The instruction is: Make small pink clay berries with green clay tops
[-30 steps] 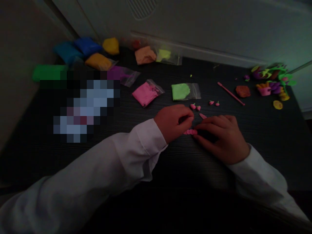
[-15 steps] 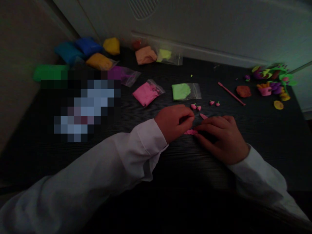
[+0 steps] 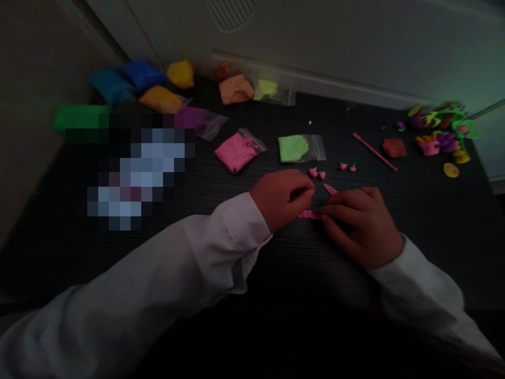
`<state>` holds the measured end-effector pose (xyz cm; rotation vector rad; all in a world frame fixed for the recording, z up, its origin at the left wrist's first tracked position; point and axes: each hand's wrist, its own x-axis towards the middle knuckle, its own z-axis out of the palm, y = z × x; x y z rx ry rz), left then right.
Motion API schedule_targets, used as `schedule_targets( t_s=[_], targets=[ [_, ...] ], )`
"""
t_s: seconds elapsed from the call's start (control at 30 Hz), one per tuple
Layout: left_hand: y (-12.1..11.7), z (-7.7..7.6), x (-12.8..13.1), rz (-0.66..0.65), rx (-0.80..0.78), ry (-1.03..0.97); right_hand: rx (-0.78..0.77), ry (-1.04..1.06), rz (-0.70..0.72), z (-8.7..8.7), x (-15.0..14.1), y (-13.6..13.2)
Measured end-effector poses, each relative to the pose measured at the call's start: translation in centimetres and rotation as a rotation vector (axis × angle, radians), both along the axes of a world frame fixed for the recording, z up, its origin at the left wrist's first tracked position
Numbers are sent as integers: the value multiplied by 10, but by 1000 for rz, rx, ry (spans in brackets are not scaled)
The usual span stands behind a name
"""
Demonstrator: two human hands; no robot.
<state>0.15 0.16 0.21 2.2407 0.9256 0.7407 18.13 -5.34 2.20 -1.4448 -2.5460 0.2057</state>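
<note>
A strip of pink clay (image 3: 309, 214) made of small overlapping rounds lies on the dark table between my hands. My right hand (image 3: 360, 225) is closed, thumb and fingertips pinching the strip's right end. Just above the strip, my left hand (image 3: 282, 200) is curled with thumb and forefinger tips together; whatever may be in them is hidden. A pink pointed tool (image 3: 330, 188) pokes out from under my right fingers. Beyond the hands sit small pink strawberry-like clay pieces with green tops, one pair by my left fingertips (image 3: 313, 172) and another pair (image 3: 343, 166) farther right.
Bags of pink clay (image 3: 235, 151) and light green clay (image 3: 294, 148) lie behind my hands. A pink stick tool (image 3: 374, 151), a red-brown lump (image 3: 394, 148) and colourful clay figures (image 3: 429, 145) are at right. Several coloured packs stand back left, near a blurred-out patch (image 3: 150, 166).
My right fingertips have shifted slightly to the right along the pink strip, so a little more of it shows. The left hand has stayed in place.
</note>
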Motion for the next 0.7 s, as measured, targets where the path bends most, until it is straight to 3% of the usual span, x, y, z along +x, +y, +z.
schedule_targets(
  t_s=[0.7],
  targets=[
    [0,-1,0,5,2,-1,79,25,49,0,-3,-3]
  ],
)
